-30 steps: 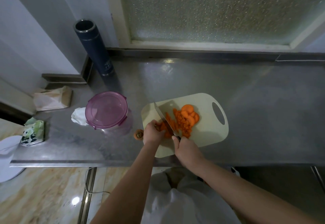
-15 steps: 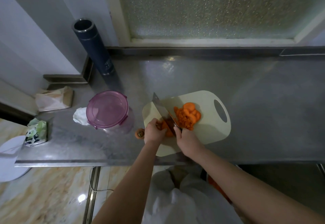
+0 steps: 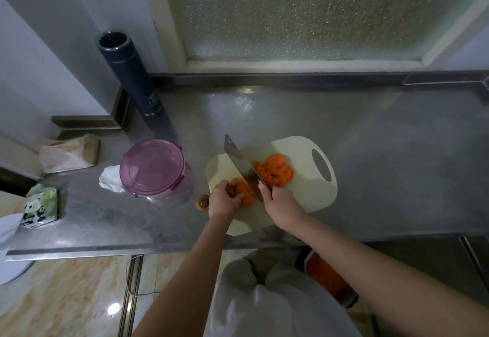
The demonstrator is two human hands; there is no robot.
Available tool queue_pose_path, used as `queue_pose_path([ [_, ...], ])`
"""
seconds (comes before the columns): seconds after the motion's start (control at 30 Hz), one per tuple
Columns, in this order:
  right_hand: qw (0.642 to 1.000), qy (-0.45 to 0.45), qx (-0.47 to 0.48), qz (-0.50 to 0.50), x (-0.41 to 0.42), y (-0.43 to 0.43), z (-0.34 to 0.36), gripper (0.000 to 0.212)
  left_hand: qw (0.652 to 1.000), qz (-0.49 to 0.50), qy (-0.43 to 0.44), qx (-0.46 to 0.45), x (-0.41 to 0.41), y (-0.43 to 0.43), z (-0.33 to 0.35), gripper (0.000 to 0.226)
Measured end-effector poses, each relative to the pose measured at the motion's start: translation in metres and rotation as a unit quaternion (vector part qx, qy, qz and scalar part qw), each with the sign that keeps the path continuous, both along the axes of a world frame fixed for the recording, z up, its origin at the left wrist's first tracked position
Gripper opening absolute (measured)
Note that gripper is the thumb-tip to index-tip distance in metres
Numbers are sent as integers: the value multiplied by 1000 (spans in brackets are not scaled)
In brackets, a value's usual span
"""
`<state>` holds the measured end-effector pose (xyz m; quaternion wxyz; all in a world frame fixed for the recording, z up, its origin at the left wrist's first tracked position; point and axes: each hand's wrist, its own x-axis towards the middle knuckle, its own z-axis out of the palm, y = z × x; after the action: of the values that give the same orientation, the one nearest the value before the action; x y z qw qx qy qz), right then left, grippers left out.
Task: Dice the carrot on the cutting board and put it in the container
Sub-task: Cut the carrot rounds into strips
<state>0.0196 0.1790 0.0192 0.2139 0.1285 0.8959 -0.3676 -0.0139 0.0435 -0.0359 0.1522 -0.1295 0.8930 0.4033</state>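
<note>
a cream cutting board is set at the front edge of the steel worktop. an uncut carrot piece is pinned on the board's left part by the curled fingers of the left hand. a cleaver is gripped by its handle in the right hand, its blade tilted, tip raised, its heel at the carrot piece. cut slices are heaped at the board's middle. the pink-lidded container is stood left of the board, with a carrot stub lying on the worktop between them.
</note>
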Motion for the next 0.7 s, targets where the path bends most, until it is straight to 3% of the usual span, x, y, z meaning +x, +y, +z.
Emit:
queue_pose_path([
  [0.7,1000,-13,11,3,25,-6,4,51,996,65,41,40,8,5,2,25],
])
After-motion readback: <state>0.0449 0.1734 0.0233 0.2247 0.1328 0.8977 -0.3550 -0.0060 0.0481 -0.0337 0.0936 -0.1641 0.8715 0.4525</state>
